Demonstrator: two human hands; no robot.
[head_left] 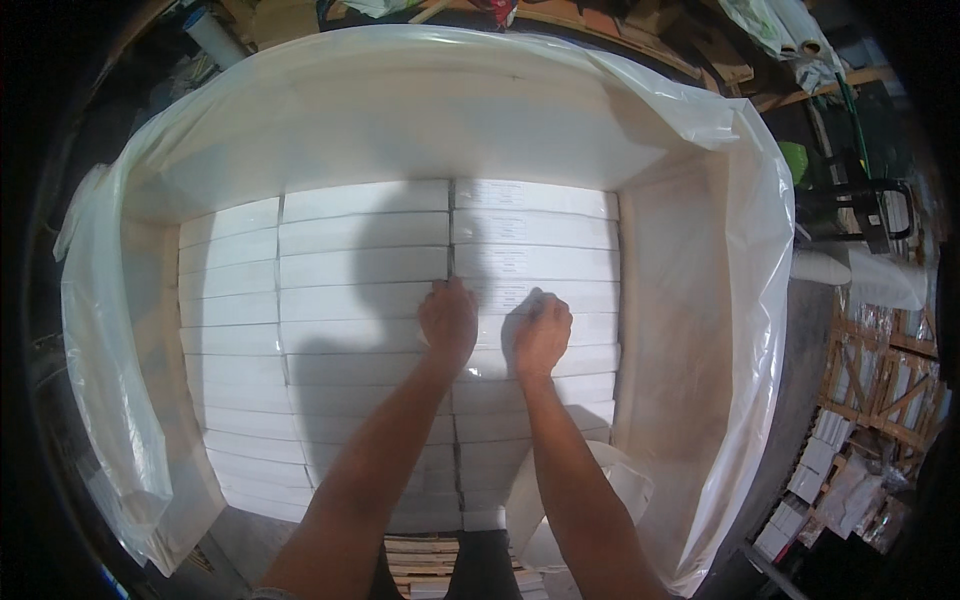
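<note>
Rows of flat white boxes (365, 300) lie packed in three columns inside a large bin with a translucent plastic liner (420, 110). My left hand (449, 322) is curled closed over the gap between the middle and right columns. Beside it, my right hand (543, 337) is also closed, with its fingers bent down at the boxes of the right column. Whatever the fingertips of either hand pinch is hidden. Several boxes near the top of the right column carry printed labels (503, 263). Between my wrists a small shiny patch shows on a white surface.
A white rounded, tub-like object (628, 478) is partly behind my right forearm. The liner is folded over the bin walls all round. Outside on the right are a black handle (885, 205), wooden pallets (880, 370) and stacked white packs (815, 455).
</note>
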